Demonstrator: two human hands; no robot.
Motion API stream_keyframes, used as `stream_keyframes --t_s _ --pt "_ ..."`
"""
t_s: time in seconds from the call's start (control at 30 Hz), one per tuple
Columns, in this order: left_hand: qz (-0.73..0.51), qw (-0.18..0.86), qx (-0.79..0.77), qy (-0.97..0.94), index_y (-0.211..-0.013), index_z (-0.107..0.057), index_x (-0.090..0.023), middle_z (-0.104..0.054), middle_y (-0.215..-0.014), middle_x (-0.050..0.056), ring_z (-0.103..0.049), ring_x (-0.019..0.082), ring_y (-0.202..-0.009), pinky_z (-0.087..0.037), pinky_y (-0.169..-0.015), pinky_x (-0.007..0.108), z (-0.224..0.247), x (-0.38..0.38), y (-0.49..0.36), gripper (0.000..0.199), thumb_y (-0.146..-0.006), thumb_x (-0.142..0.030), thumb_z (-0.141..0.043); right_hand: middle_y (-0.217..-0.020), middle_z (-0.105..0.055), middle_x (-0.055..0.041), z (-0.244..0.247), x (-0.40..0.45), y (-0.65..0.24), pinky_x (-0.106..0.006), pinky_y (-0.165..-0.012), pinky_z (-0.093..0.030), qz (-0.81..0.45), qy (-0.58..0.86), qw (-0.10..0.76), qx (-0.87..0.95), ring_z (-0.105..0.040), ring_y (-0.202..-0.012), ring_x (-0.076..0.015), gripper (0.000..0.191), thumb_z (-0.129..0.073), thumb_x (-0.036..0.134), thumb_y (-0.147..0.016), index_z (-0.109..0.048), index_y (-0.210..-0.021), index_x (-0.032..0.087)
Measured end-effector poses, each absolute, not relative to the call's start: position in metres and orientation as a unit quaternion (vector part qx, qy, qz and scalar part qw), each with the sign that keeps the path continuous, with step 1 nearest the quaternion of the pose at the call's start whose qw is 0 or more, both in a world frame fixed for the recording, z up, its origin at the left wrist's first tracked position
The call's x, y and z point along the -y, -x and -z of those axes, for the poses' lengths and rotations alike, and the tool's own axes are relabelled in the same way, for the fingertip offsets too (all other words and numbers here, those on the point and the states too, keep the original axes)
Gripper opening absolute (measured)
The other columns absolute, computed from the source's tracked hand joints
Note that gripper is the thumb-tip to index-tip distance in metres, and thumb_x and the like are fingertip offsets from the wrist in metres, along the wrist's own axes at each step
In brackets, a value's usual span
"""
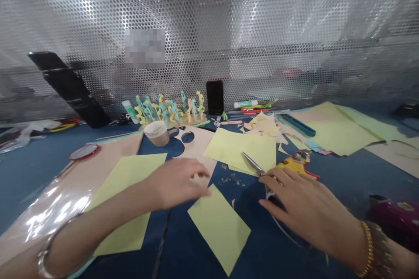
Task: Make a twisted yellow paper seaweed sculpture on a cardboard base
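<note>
Curving left hand (183, 182) — right hand (296, 198), over scissors (254, 165)

Harsh glare on plastic sheet (55, 216); left hand (183, 182) blurred.

The scissors (253, 163) are showing silver blades, which are lying close together and pointing to the upper left, with the tip reaching over a larger yellow sheet (240, 143). The right hand (296, 198) is covering part of their handles. The small yellow paper (219, 231) is lying flat on the blue table (180, 239), left of the scissors. Its four-sided shape is standing turned like a diamond, with one corner pointing toward the person.
</note>
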State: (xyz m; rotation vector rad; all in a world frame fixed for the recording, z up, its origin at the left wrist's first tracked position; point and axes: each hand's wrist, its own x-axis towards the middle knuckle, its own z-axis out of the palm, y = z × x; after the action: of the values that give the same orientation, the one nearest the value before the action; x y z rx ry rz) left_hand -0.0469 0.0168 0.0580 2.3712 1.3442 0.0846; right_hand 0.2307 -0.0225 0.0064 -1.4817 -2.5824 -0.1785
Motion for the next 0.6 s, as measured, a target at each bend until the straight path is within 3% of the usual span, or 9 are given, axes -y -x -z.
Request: stream_keyframes --t_s 0.07,0.17,0.23,0.33,0.4,0.5,0.6 --pt "-0.081 0.178 -0.523 -0.830 -0.102 -0.065 -0.024 -0.066 -0.103 0.005 -0.060 0.024 -0.089 -0.041 -0.076 0.032 -0.057 -0.043 0.047 0.037 -0.084 -0.049 -0.044 -0.092 -0.060 -0.0076 -0.004 0.024 -0.230 -0.040 -0.057 -0.052 0.063 0.508 0.078 0.855 -0.061 -0.081 -0.0262 0.022 -0.052 0.036 -0.085 -0.061 -0.099 0.022" --pt "-0.130 0.233 -0.587 -0.764 -0.110 -0.061 -0.022 -0.063 -0.117 0.009 -0.059 0.026 -0.101 -0.042 -0.079 0.031 -0.047 -0.089 0.039 0.043 -0.078 -0.049 -0.052 -0.093 -0.059 -0.0080 -0.002 0.026 -0.226 -0.036 -0.055 -0.052 0.060 0.514 0.086 0.851 -0.060 -0.083 -0.0258 0.025 -0.053 0.035 -0.084 -0.060 -0.104 0.023" --pt "-0.129 0.260 -0.603 -0.743 -0.113 -0.059 -0.019 -0.063 -0.117 0.012 -0.061 0.026 -0.095 -0.045 -0.071 0.030 -0.039 -0.116 0.028 0.048 -0.077 -0.050 -0.053 -0.095 -0.058 -0.0083 -0.001 0.027 -0.224 -0.037 -0.058 -0.052 0.056 0.514 0.097 0.851 -0.059 -0.086 -0.0259 0.026 -0.053 0.036 -0.085 -0.059 -0.106 0.023" --pt "-0.130 0.303 -0.613 -0.718 -0.106 -0.059 -0.014 -0.068 -0.097 0.015 -0.064 0.021 -0.074 -0.043 -0.056 0.026 -0.032 -0.142 0.010 0.045 -0.075 -0.047 -0.057 -0.096 -0.058 -0.0084 0.000 0.027 -0.224 -0.038 -0.062 -0.052 0.044 0.510 0.105 0.853 -0.057 -0.088 -0.0257 0.024 -0.051 0.035 -0.085 -0.059 -0.105 0.023" --pt "-0.121 0.326 -0.613 -0.710 -0.091 -0.061 -0.013 -0.067 -0.077 0.012 -0.060 0.017 -0.058 -0.038 -0.049 0.025 -0.031 -0.149 0.000 0.037 -0.072 -0.045 -0.062 -0.097 -0.057 -0.0086 0.000 0.027 -0.224 -0.039 -0.062 -0.052 0.033 0.509 0.107 0.853 -0.057 -0.088 -0.0259 0.023 -0.050 0.034 -0.086 -0.058 -0.104 0.022" --pt "-0.105 0.339 -0.606 -0.712 -0.058 -0.057 -0.016 -0.054 -0.049 0.003 -0.044 0.012 -0.041 -0.027 -0.042 0.025 -0.032 -0.154 -0.009 0.030 -0.064 -0.042 -0.070 -0.098 -0.056 -0.0089 0.000 0.027 -0.225 -0.041 -0.063 -0.053 0.016 0.517 0.111 0.849 -0.056 -0.090 -0.0266 0.024 -0.049 0.034 -0.086 -0.058 -0.105 0.021" --pt "-0.123 0.334 -0.586 -0.728 -0.042 -0.045 -0.020 -0.037 -0.038 -0.003 -0.037 0.011 -0.040 -0.023 -0.044 0.026 -0.033 -0.156 -0.013 0.037 -0.058 -0.034 -0.075 -0.098 -0.055 -0.0086 0.000 0.028 -0.224 -0.042 -0.064 -0.053 0.005 0.522 0.114 0.845 -0.056 -0.090 -0.0264 0.025 -0.049 0.032 -0.086 -0.056 -0.107 0.021"
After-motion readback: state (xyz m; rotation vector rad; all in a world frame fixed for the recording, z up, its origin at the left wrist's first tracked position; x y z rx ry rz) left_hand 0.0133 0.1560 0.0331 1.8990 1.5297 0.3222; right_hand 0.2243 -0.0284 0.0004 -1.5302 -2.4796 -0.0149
